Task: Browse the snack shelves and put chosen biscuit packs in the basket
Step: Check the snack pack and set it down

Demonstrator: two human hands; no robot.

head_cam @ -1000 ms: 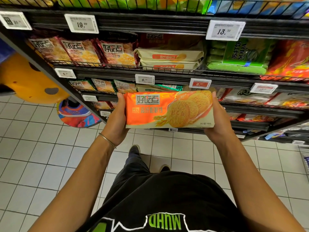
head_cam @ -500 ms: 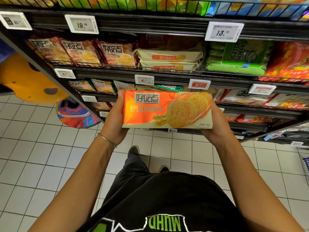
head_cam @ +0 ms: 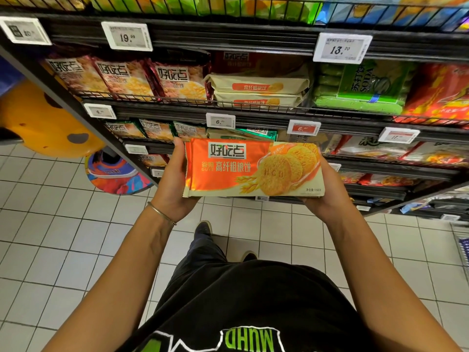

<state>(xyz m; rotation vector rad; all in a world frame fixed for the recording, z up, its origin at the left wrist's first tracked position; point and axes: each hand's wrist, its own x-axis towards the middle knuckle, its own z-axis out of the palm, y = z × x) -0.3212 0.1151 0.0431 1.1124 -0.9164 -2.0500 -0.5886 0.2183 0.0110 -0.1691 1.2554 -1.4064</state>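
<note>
An orange and cream biscuit pack [head_cam: 238, 168] with round biscuits printed on it is held flat in front of the shelves, label facing me. My left hand [head_cam: 171, 184] grips its left end, thumb along the edge. My right hand [head_cam: 327, 191] holds the right end from below and behind, fingers hidden by the pack. A grey basket edge [head_cam: 463, 250] shows at the far right, mostly out of frame.
Dark wire shelves [head_cam: 228, 107] carry red biscuit bags [head_cam: 127, 77], cream packs [head_cam: 258, 87], green soda cracker packs [head_cam: 360, 85] and white price tags. An orange display figure [head_cam: 43, 120] stands at the left. White tiled floor [head_cam: 50, 224] lies below, with my shoes.
The pack and both hands have shifted slightly left and a little lower in view; the grip is unchanged.
</note>
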